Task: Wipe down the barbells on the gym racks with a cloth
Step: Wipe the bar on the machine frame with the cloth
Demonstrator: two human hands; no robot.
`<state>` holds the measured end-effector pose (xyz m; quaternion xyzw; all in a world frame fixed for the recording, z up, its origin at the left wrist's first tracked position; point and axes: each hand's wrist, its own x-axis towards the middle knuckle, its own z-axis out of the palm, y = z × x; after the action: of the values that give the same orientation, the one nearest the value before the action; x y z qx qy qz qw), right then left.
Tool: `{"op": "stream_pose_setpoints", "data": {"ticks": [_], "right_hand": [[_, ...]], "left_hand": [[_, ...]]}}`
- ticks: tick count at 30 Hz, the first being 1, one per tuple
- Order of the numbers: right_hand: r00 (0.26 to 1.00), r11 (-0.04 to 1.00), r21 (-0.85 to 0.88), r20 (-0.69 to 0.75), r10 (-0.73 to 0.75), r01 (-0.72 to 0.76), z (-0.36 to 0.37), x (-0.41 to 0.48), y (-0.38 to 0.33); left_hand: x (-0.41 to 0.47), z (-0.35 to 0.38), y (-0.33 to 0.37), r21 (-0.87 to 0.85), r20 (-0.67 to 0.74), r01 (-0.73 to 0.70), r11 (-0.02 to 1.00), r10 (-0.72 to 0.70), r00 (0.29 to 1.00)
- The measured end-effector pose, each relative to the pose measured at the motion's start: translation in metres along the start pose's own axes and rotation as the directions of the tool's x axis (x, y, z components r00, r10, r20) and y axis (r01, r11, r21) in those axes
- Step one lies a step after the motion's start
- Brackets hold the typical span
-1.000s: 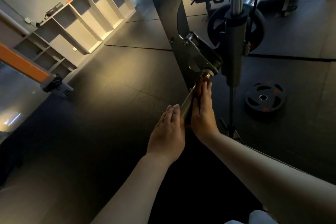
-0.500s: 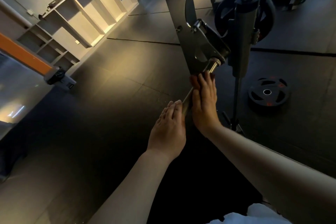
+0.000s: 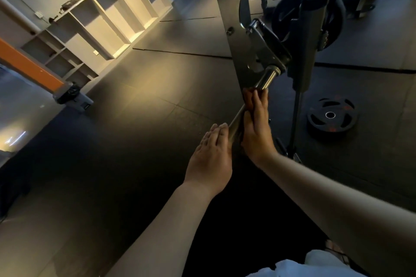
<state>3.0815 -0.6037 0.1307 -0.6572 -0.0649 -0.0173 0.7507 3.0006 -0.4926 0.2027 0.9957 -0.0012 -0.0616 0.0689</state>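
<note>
**Two bare hands on a slanted barbell at a gym rack**

At far left an orange beam (image 3: 29, 66) crossed in front of grey cubby shelves (image 3: 105, 27), and a dark rubber floor (image 3: 157, 101) lay beyond them. The left hand (image 3: 210, 157) lay with its fingers straight and together, their tips against the left side of the barbell (image 3: 266, 80). The bar ran up and to the right from between the two hands. The right hand (image 3: 256, 129) lay just beside the left and higher on the bar, with its fingers stretched flat along the steel. Its fingertips stopped short of the thick chrome end, which met the bracket on the rack upright (image 3: 234, 29). Whether any cloth sat under either palm could not be told. Pale fabric (image 3: 315, 265) showed at the bottom edge. A black weight plate (image 3: 332, 117) lay flat on the floor to the right, well apart from the hands.
</note>
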Motion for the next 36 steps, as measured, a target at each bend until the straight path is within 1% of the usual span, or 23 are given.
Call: {"op": "stream_pose_setpoints", "data": {"ticks": [1,3,5,6,9,10,12,15,19,21,23,25,30,32,34,36], "right_hand": [[0.999,0.999,0.009,-0.022,0.031,-0.031,-0.004,0.011,-0.005],[0.998,0.999,0.010,-0.042,0.047,-0.047,-0.006,0.023,-0.012],[0.998,0.999,0.019,-0.032,0.047,-0.047,0.003,0.010,-0.011],[1.000,0.999,0.020,-0.018,0.025,-0.024,0.009,-0.006,-0.007],[0.993,0.994,-0.041,0.067,-0.100,0.103,0.031,-0.067,0.005],[0.990,0.993,-0.039,0.091,-0.110,0.114,0.035,-0.077,0.009],[0.991,0.995,-0.025,0.098,-0.096,0.099,0.036,-0.076,0.013],[0.995,0.997,-0.027,0.065,-0.077,0.079,0.025,-0.053,0.012],[1.000,0.999,0.049,0.011,0.003,-0.003,0.023,-0.044,0.002],[1.000,1.000,0.024,0.026,-0.016,0.015,0.035,-0.065,0.000],[0.995,0.998,0.001,0.073,-0.068,0.068,0.047,-0.093,0.003],[0.991,0.996,-0.008,0.095,-0.092,0.093,0.050,-0.102,0.007],[0.999,1.000,-0.013,0.032,-0.006,0.007,0.038,-0.073,0.002],[1.000,0.999,-0.034,0.028,-0.005,0.006,0.037,-0.072,0.000],[0.997,0.998,-0.057,0.064,-0.034,0.038,0.041,-0.087,0.001],[0.989,0.993,-0.087,0.136,-0.065,0.077,0.047,-0.110,0.005]], "left_hand": [[-0.003,0.000,-0.001,0.010,-0.010,0.002,1.000,-0.002,1.000],[-0.008,0.001,-0.003,0.027,-0.031,0.004,1.000,-0.003,1.000],[-0.015,0.004,-0.007,0.024,-0.032,0.011,1.000,-0.010,0.999],[-0.017,0.006,-0.009,0.017,-0.033,0.013,1.000,-0.012,0.999],[-0.022,0.009,-0.011,-0.001,-0.041,0.001,1.000,-0.001,0.999],[-0.023,0.009,-0.012,-0.002,-0.044,-0.006,1.000,0.006,0.999],[-0.025,0.010,-0.015,0.000,-0.038,-0.012,1.000,0.012,0.999],[-0.033,0.010,-0.019,0.011,-0.040,-0.004,1.000,0.004,0.999],[-0.041,0.011,-0.021,0.023,-0.049,0.004,1.000,-0.003,0.999],[-0.044,0.013,-0.023,0.024,-0.047,0.004,1.000,-0.003,0.999],[-0.047,0.013,-0.025,0.016,-0.050,0.008,1.000,-0.007,0.999],[-0.050,0.013,-0.027,0.009,-0.049,0.013,1.000,-0.013,0.999],[-0.061,0.016,-0.035,0.019,-0.046,0.012,1.000,-0.011,0.999],[-0.063,0.017,-0.036,0.012,-0.054,0.017,1.000,-0.017,0.998],[-0.065,0.016,-0.034,0.009,-0.061,0.025,1.000,-0.024,0.998],[-0.066,0.015,-0.032,0.006,-0.073,0.033,0.999,-0.032,0.997]]}}
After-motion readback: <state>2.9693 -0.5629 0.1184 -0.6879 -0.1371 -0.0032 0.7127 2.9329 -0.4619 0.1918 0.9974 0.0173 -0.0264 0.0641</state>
